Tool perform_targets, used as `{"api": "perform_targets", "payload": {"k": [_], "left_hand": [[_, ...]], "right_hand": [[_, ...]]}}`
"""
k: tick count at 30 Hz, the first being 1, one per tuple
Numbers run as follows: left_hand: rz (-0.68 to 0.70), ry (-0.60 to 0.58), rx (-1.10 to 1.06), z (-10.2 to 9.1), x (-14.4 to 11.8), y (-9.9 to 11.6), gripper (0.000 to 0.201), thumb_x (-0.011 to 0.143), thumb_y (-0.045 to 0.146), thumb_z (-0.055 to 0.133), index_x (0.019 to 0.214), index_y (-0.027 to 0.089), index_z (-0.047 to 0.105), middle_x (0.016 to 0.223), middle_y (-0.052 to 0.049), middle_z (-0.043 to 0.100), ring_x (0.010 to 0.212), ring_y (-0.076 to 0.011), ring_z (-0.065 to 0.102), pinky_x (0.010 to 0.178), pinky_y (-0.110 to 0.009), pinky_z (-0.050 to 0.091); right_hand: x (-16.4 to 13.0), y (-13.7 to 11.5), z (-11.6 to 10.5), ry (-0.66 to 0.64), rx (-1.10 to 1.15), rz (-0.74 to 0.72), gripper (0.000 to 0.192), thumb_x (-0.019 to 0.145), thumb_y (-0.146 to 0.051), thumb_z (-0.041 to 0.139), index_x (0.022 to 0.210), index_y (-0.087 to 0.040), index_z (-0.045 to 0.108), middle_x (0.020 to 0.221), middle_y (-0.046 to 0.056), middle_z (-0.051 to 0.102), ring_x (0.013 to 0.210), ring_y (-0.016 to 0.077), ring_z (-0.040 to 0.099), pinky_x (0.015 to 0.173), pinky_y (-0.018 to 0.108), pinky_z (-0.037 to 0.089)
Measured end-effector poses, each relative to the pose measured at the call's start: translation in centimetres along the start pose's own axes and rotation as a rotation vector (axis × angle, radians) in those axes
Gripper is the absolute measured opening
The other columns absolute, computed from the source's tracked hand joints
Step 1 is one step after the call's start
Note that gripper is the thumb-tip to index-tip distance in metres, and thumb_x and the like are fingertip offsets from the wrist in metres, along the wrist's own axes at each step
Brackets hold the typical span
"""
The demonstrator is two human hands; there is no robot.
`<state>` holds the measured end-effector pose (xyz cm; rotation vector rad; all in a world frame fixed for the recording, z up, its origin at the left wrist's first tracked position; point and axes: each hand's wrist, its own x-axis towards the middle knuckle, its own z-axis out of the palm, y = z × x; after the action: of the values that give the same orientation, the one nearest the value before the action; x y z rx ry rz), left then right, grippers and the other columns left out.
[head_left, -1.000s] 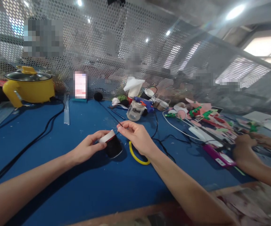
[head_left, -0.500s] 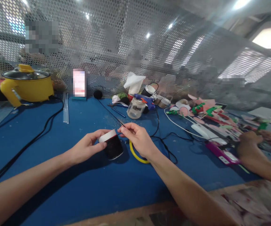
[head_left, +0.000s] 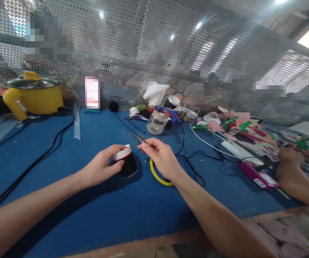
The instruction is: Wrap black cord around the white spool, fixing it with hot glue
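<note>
A black spool (head_left: pixel 127 163) with a white rim is gripped by the left hand (head_left: pixel 103 167) at frame centre; its ribbon end (head_left: pixel 141 140) is pinched by the right hand (head_left: pixel 163 158), just right of it, running toward the upper left.

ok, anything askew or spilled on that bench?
Nothing spilled. The black spool is tipped on its edge under the left hand; the right hand pinches its thread. Small white flecks dot the blue table.

A black spool (head_left: pixel 128 165) with a white rim, a yellow ring (head_left: pixel 157 175), a yellow pot (head_left: pixel 34 95), a blue table (head_left: pixel 95 208).
</note>
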<state>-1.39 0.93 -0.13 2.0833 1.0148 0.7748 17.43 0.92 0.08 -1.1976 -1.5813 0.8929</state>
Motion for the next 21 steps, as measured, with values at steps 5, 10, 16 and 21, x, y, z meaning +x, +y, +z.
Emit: {"api": "perform_targets", "payload": {"k": [5, 10, 16, 21], "left_hand": [[0.025, 0.001, -0.027, 0.0, -0.1, 0.1, 0.026, 0.074, 0.020, 0.044, 0.096, 0.011, 0.054, 0.109, -0.012, 0.055, 0.098, -0.0206, 0.052, 0.085, -0.028, 0.040], [0.086, -0.016, -0.094, 0.1, -0.2, 0.2, 0.028, 0.074, 0.017, 0.045, 0.101, 0.013, 0.053, 0.114, -0.011, 0.053, 0.102, -0.0204, 0.050, 0.088, -0.029, 0.037], [0.112, -0.041, -0.171, 0.0, -0.4, 0.2, 0.028, 0.077, 0.019, 0.046, 0.104, 0.014, 0.051, 0.115, -0.011, 0.052, 0.101, -0.0211, 0.050, 0.088, -0.029, 0.038], [0.125, -0.031, -0.228, 0.0, -0.6, 0.4, 0.020, 0.078, 0.020, 0.046, 0.095, 0.013, 0.054, 0.114, -0.012, 0.052, 0.101, -0.0222, 0.050, 0.087, -0.030, 0.039]], "right_hand": [[0.2, 0.5, 0.0, -0.022, 0.025, 0.023, 0.022, 0.075, -0.038, 0.052, 0.074, -0.016, 0.053, 0.070, 0.003, 0.059, 0.068, 0.0161, 0.057, 0.066, 0.032, 0.045], [0.4, 1.1, 0.2, -0.049, 0.061, 0.041, 0.022, 0.076, -0.038, 0.051, 0.075, -0.016, 0.052, 0.068, 0.002, 0.056, 0.066, 0.0155, 0.057, 0.067, 0.033, 0.045], [0.4, 1.7, 0.5, -0.070, 0.092, 0.034, 0.023, 0.077, -0.040, 0.051, 0.076, -0.017, 0.052, 0.068, 0.001, 0.055, 0.066, 0.0142, 0.055, 0.067, 0.032, 0.046], [0.2, 1.4, 1.0, -0.079, 0.192, 0.099, 0.023, 0.075, -0.039, 0.053, 0.072, -0.017, 0.050, 0.067, 0.000, 0.053, 0.064, 0.0120, 0.053, 0.066, 0.030, 0.047]]}}
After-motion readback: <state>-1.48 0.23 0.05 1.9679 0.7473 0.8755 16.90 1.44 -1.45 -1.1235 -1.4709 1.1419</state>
